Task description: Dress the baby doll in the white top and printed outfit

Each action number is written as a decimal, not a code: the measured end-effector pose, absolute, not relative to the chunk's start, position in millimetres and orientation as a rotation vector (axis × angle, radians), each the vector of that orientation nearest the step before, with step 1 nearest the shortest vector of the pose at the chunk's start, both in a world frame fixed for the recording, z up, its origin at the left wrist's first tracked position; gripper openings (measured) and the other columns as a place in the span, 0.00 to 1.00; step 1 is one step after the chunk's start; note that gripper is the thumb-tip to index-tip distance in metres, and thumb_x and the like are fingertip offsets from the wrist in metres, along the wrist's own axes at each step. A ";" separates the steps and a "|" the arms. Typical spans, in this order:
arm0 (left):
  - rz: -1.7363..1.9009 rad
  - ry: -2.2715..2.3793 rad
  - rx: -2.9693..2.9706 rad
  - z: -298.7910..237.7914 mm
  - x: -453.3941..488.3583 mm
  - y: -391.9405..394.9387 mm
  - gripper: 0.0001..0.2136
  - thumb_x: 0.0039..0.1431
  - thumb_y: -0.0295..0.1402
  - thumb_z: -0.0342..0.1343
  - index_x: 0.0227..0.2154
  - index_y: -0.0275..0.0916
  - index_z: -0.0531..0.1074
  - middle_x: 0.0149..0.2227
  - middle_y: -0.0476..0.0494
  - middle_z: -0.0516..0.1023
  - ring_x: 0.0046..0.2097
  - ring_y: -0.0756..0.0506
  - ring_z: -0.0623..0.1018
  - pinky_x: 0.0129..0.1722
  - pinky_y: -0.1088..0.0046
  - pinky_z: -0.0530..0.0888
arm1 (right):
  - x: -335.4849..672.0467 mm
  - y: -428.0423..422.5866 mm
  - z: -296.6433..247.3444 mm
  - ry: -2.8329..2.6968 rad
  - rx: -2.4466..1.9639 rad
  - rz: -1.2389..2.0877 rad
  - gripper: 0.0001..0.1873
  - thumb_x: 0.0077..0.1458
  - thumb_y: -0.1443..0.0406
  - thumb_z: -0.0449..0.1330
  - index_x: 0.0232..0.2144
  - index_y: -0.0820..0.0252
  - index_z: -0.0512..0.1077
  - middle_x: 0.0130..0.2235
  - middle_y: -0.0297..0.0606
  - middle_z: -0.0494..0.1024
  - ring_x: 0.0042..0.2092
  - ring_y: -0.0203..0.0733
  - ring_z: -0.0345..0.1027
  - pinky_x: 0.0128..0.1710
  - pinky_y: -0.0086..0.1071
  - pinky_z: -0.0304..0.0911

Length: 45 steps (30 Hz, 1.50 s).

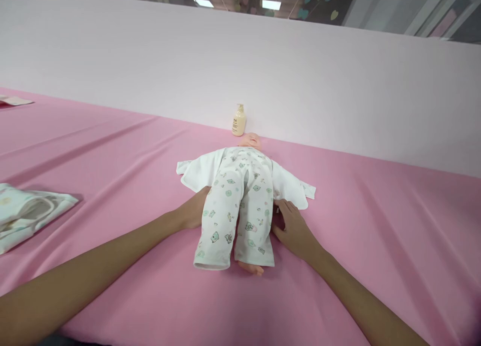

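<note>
A baby doll (pixel 251 141) lies on its back on the pink tablecloth (pixel 131 150), head toward the wall. It wears white printed trousers (pixel 235 210) and lies on an open white jacket (pixel 203 173). One bare foot sticks out of the right trouser leg. My left hand (pixel 193 210) rests against the doll's left trouser leg, its fingers tucked under the cloth and hidden. My right hand (pixel 291 225) lies beside the other leg, fingers bent against the trouser edge.
A cream pump bottle (pixel 238 120) stands by the white wall behind the doll's head. Folded pale clothing (pixel 26 213) lies at the left edge. A flat pink item (pixel 15 101) sits at the far left.
</note>
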<state>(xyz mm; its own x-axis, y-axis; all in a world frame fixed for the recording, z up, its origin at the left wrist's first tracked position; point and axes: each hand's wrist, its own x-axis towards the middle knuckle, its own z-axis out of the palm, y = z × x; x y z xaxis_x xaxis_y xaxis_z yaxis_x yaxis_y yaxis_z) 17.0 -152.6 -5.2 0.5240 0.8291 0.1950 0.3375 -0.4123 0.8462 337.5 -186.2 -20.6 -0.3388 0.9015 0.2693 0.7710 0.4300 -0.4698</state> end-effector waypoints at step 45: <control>0.671 0.761 0.822 26.2 13.5 -276.5 0.32 0.58 0.33 0.74 0.64 0.38 0.73 0.65 0.32 0.77 0.64 0.35 0.79 0.64 0.60 0.78 | 292.5 -274.7 58.6 -1.071 -1.297 1.934 0.17 0.57 0.56 0.76 0.42 0.61 0.79 0.39 0.40 0.84 0.47 0.45 0.82 0.57 0.37 0.79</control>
<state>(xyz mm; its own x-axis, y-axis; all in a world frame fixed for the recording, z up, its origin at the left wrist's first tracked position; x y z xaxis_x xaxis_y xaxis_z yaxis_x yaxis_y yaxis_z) 13.5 -276.5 26.2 0.5549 0.7664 -0.3236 -0.2250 0.5127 0.8285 292.5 -274.7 58.6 -0.3669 0.8008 -0.4734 -0.0241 -0.5170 -0.8557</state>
